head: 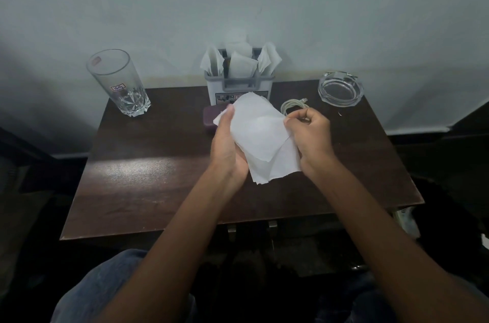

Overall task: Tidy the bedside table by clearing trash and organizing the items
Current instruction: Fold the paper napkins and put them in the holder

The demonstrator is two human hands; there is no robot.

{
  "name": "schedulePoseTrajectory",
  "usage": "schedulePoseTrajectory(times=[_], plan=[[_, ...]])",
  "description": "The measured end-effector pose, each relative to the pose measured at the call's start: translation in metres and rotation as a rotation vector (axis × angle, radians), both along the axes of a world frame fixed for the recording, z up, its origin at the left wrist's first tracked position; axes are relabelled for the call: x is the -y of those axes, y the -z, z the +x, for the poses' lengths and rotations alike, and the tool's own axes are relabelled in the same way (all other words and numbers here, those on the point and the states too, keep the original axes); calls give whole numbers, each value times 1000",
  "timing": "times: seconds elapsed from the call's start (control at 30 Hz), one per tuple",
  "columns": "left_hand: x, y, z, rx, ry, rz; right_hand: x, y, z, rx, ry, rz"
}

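The left hand (227, 145) cradled a loose stack of white paper napkins (262, 135) from the 9 o'clock side, its thumb laid up along the top corner and its fingers curled under the sheets. The right hand (309, 135) pinched the stack's 3 o'clock edge between thumb and forefinger, the other fingers curled in. Both forearms reached in from 6 o'clock across the near edge of the dark wooden bench (148, 177), and the napkins were held above its middle; whether their lower corner touched the wood could not be told. At 11 o'clock of the left thumb a purple case (210, 117) lay on the bench, partly hidden by the sheets. At 12 o'clock of the right hand and just beyond its knuckles lay a coiled pale cable (292, 105). A grey napkin holder (239, 87) stuffed with folded napkins stood at 12 o'clock against the back edge, close behind the case. A tall cut-glass tumbler (119, 82) stood at the 10 o'clock corner and a glass ashtray (340, 88) at the 2 o'clock corner, both near the edges. A wide stretch of bare wood ran from 7 to 9 o'clock of the hands, and a narrower strip at 3 to 4 o'clock led to the right edge. The pale wall (238, 5) rose directly behind the back edge.
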State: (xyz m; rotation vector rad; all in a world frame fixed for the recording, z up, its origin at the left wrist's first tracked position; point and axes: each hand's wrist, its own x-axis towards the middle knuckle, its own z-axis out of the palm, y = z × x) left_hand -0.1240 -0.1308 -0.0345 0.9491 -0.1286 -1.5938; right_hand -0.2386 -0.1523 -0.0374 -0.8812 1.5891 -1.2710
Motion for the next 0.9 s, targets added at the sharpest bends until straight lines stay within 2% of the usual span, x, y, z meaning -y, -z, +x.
schedulePoseTrajectory(times=[0.2,0.27,0.47,0.67,0.77,0.9], plan=[[4,2,11,19,-63,53,2,-16,-16,187,-309,197],[4,-2,14,23,-75,56,3,-18,-22,132,-418,227],[7,-5,26,57,-139,51,8,-25,-38,-110,-538,187],[9,-9,33,268,-240,25,9,-52,-68,-242,-750,100],[8,-7,31,293,-194,34,4,-64,-76,-191,-905,56],[4,-6,24,116,-32,53,-1,-76,-70,19,-935,-97]])
